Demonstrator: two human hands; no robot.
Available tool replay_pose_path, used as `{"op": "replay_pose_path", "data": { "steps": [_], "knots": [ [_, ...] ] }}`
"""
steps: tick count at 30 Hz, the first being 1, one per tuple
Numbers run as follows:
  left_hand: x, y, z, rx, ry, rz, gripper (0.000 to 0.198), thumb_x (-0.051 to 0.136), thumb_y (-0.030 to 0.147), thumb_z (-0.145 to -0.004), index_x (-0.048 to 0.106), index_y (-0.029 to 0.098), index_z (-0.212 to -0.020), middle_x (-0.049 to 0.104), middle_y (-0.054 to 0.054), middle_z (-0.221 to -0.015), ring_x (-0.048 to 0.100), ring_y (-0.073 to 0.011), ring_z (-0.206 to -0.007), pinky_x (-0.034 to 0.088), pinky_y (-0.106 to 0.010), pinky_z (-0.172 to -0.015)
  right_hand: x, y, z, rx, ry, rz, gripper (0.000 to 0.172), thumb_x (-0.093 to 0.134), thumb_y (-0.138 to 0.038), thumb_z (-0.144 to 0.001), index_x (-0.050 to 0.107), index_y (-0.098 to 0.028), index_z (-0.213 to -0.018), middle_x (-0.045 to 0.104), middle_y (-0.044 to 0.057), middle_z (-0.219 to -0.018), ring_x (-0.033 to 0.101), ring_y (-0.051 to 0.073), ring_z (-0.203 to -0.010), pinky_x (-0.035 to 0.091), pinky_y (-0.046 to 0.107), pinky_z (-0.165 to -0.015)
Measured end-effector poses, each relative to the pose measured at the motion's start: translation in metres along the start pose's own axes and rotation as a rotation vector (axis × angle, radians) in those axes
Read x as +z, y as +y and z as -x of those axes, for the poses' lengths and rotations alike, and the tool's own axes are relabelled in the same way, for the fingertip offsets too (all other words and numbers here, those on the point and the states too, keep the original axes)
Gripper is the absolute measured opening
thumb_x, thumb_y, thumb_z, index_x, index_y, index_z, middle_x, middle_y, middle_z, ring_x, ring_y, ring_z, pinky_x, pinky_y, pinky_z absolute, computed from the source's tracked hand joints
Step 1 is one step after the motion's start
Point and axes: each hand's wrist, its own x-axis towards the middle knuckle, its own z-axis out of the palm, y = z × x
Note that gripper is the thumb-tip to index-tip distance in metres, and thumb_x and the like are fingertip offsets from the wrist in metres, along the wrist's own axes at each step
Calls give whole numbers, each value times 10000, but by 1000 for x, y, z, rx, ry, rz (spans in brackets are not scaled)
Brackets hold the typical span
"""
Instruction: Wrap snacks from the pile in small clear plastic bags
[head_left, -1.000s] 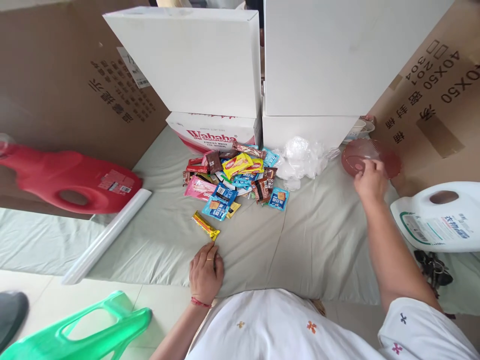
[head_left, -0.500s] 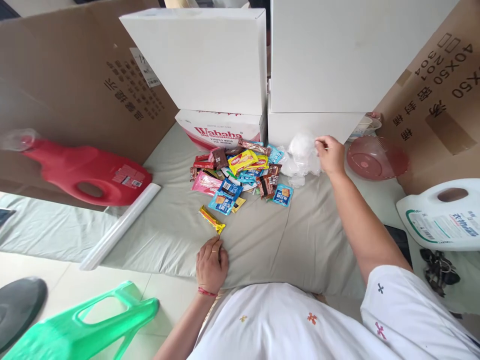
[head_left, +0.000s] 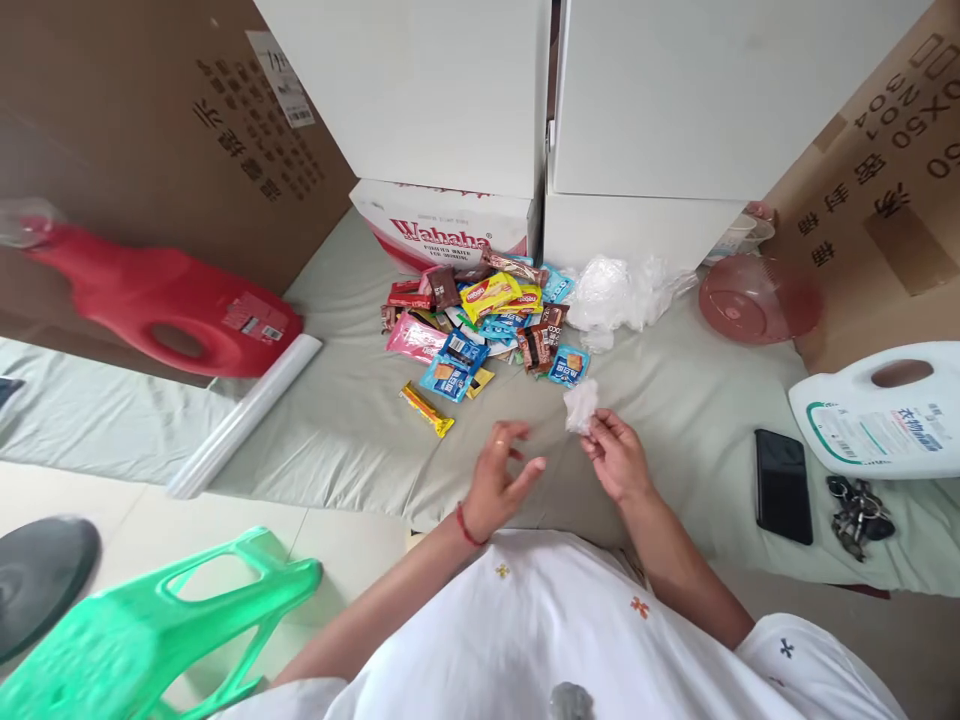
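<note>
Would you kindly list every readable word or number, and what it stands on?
"Wahaha": white-and-red carton
"PURIFIED WATER FOR DRINKING": white-and-red carton
"nabati": yellow wrapper
"温馨提示": left cardboard
"304": right cardboard
"201": right cardboard
"0X50": right cardboard
"50": right cardboard
"密封桶": right cardboard
"汤 桶": right cardboard
"衣物": white bottle
Too small or blurred: other wrappers, red bottle, remaining print.

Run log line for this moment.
left hand: open, empty | right hand: pinching crumpled translucent plastic | ahead: wrapped snack pile | right side: black smartphone, keys
</note>
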Motion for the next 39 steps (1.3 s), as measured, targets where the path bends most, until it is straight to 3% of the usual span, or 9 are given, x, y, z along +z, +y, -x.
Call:
{"op": "replay_pose_path", "data": {
  "steps": [4,8,15,19,22,26,31,35,39],
  "knots": [
    [26,0,-26,-248,21,306,441,753,579,-811,687,175,-974,651,-53,-876,608,-166,-787,483,-261,-638,6,10,16,-2,-104,205,332,845,-483,-744,711,-204,-862,607,-22,-741,483,92,-609,402,240,-559],
    [16,-13,-26,-555,144,692,471,881,555,-665,644,172,-803,567,46,-620,484,-83,-567,373,-218,-552,-5,0,15,-15,-33,145,338,858,-477,-713,691,-218,-852,574,-26,-752,461,99,-633,401,238,-563],
    [-4,-18,-3,-637,235,814,559,952,519,-552,558,189,-771,541,79,-591,460,-61,-541,361,-199,-547,-28,10,13,89,-100,157,355,840,-490,-718,647,-217,-841,541,-15,-746,468,118,-657,413,238,-550],
    [-4,-18,1,-622,238,833,525,947,485,-592,560,192,-793,562,74,-613,478,-61,-557,371,-193,-556,-34,6,20,-293,-140,626,433,792,-480,-793,662,-255,-1139,645,87,-1148,571,183,-861,541,325,-716],
    [-3,-17,1,-624,124,855,476,947,431,-616,577,182,-782,558,72,-608,482,-58,-551,371,-192,-555,-32,-6,23,-552,-306,960,572,776,-402,-838,597,-312,-1374,497,128,-1507,613,210,-968,559,387,-830],
    [-3,-16,-1,-638,52,929,419,936,382,-641,592,177,-761,557,66,-620,499,-59,-563,412,-202,-584,-26,-10,19,-513,-553,1086,203,557,-356,-1000,738,-273,-1039,732,56,-986,657,189,-817,536,340,-785],
    [-11,-20,-4,-584,177,921,431,950,368,-621,585,192,-768,570,72,-661,563,-71,-620,455,-207,-625,-37,0,18,-420,-266,938,217,548,-388,-1005,686,-228,-955,695,16,-801,635,174,-725,508,303,-695],
    [-6,-24,-2,-479,155,743,440,924,463,-655,611,197,-812,622,51,-686,587,-100,-654,472,-240,-654,-41,-9,27,-703,5,943,188,560,-367,-991,686,-228,-998,682,76,-987,630,219,-897,532,357,-782],
    [9,-18,-2,-356,44,578,410,860,516,-735,633,183,-810,655,18,-721,572,-107,-660,458,-254,-668,-28,-18,32,-845,-103,1047,262,644,-357,-946,676,-251,-1183,663,104,-1189,575,270,-1158,469,461,-1040]
  ]
}}
